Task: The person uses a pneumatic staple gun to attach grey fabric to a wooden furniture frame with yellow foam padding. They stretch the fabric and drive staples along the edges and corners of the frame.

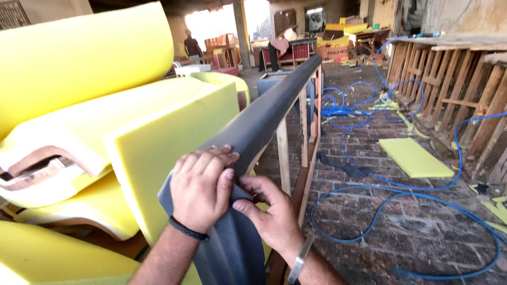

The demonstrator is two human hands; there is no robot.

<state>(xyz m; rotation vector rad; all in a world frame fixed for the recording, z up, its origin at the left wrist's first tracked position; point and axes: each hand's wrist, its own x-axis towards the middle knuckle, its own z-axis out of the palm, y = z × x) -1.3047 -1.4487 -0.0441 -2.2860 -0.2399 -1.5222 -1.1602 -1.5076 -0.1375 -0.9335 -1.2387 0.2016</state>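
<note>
Pressing down on a strip of grey foam padding (264,113), that's what both hands are doing here. The padding is running along the top rail of a bare wooden frame (283,153) and hanging down over its near end. The left hand (200,192) is lying palm-down over the top of the padding, fingers curled over the edge and gripping it, with a dark band showing on that wrist. The right hand (272,211) is sitting just beside it on the frame side, thumb and fingers pinching the grey sheet where it's folding down, and a metal bangle is sitting on that wrist.

Thick yellow foam blocks (158,132) are stacking up on the left, touching the padded rail. A blue hose (401,195) is looping all over the brick floor (401,232) on the right, around a flat yellow foam slab (414,157). More wooden frames (449,79) are leaning along the right wall. A person (191,45) is standing far back.
</note>
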